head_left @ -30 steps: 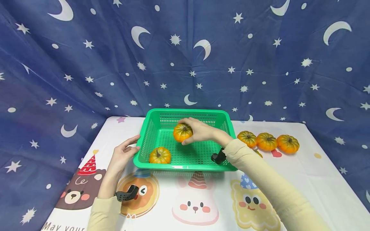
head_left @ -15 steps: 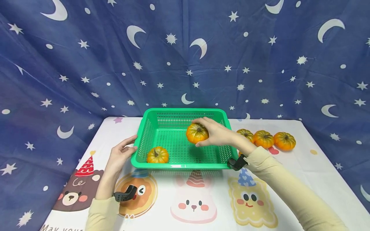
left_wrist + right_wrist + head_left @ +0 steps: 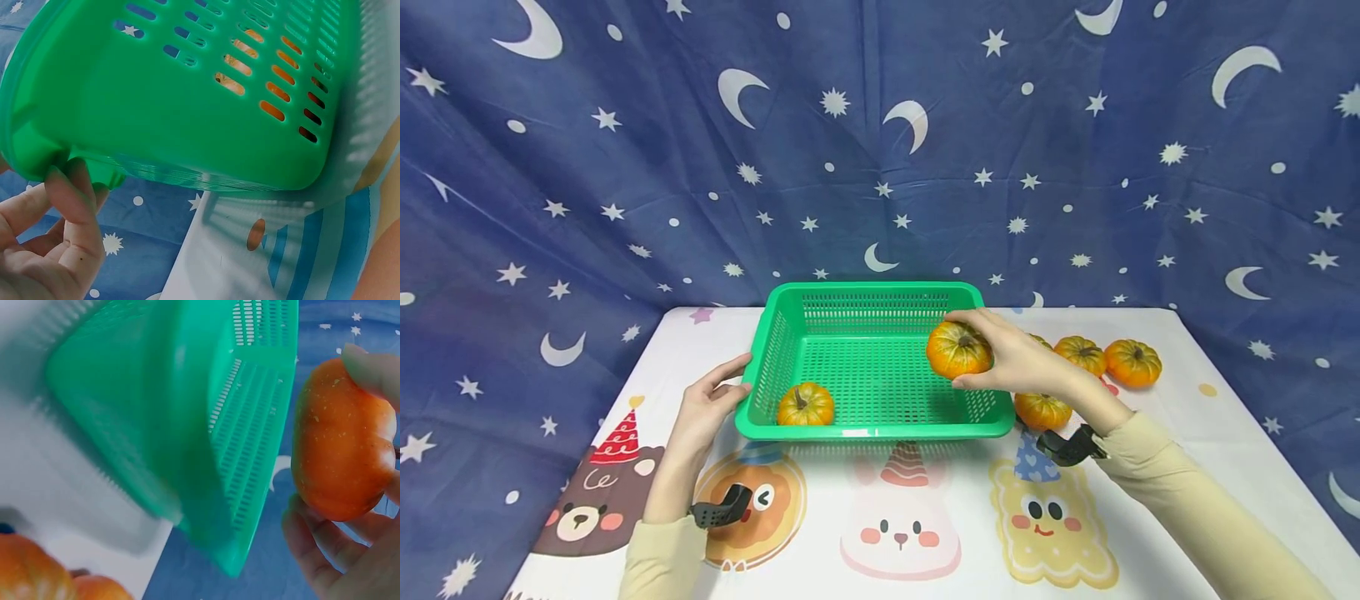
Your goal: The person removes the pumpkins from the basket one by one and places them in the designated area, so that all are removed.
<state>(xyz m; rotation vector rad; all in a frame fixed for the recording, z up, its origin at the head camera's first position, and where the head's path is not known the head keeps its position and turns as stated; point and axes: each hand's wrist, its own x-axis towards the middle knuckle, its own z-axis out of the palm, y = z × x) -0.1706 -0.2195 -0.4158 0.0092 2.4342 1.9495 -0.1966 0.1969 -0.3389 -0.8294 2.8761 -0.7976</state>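
Note:
My right hand (image 3: 1018, 354) grips a small orange-yellow pumpkin (image 3: 958, 351) over the right end of a green plastic basket (image 3: 865, 432). In the right wrist view the held pumpkin (image 3: 344, 440) shows its orange underside, with thumb and fingers round it, beside the basket rim. My left hand (image 3: 707, 408) holds the basket's left rim; its curled fingers (image 3: 75, 206) meet the rim's edge in the left wrist view. Another pumpkin (image 3: 806, 406) lies inside the basket at the near left corner.
Right of the basket sit several more pumpkins, among them one by the near corner (image 3: 1043, 412), one in the back row (image 3: 1080, 354) and one at its right end (image 3: 1132, 364). A white cartoon-print cloth (image 3: 820, 575) covers the table; a blue star-patterned curtain (image 3: 880, 142) hangs behind.
My right hand has carried its pumpkin rightward, from the middle of the basket to above its right end. My left hand has stayed at the left rim.

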